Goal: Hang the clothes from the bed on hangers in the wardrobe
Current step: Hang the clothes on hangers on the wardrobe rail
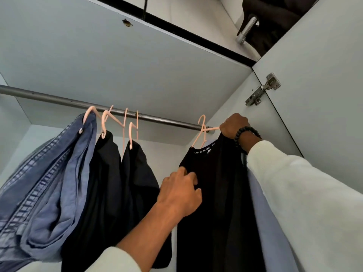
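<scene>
A black T-shirt (pixel 218 193) hangs on a pink hanger (pixel 202 130) whose hook is over the right end of the grey wardrobe rail (pixel 157 118). My right hand (pixel 233 124), with a black bead bracelet at the wrist, grips the hanger's right arm together with the shirt's shoulder. My left hand (pixel 180 191) pinches the shirt's fabric below the left shoulder. Further left on the rail hang blue jeans (pixel 49 183) and two dark garments (pixel 117 183) on pink hangers.
The open wardrobe door (pixel 324 95) with its metal hinge (pixel 261 90) stands close on the right. A light blue garment (pixel 261 222) hangs behind the black shirt. The shelf panel (pixel 117 55) lies just above the rail. A stretch of the rail at the left is bare.
</scene>
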Available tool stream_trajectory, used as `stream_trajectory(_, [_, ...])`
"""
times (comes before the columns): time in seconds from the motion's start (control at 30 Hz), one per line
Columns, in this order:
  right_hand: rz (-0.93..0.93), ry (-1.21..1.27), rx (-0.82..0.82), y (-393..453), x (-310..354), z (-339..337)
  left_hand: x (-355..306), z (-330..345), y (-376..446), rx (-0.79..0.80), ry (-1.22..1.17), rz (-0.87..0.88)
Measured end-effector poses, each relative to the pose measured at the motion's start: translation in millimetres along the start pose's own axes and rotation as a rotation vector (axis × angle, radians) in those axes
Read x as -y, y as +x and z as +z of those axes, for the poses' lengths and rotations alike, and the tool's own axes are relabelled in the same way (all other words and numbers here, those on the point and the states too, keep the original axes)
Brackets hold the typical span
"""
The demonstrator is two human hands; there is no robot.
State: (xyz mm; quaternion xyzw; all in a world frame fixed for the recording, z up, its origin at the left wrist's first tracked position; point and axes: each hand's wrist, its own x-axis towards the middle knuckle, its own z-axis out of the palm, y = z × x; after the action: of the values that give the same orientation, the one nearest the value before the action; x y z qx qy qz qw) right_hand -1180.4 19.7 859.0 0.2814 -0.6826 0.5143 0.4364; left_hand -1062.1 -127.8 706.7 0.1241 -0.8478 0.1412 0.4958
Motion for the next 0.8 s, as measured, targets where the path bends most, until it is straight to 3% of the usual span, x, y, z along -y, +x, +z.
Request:
stream_trajectory(0.2, [-0.037,0.036,0.067,38,-8,17,13,25,15,-0.014,0.086,-0.086])
stream_trajectory(0.33, [-0.080,-0.011,0.239,39,-12,2,11,38,18,-0.025,0.147,-0.092])
stream_trajectory(0.43, [-0.229,-0.219,0.190,37,-22,15,4,47,21,-0.033,0.132,-0.109])
stream_trajectory(0.8, [-0.274,-0.161,0.128,4,-30,18,-15,55,13,-0.026,0.020,-0.115])
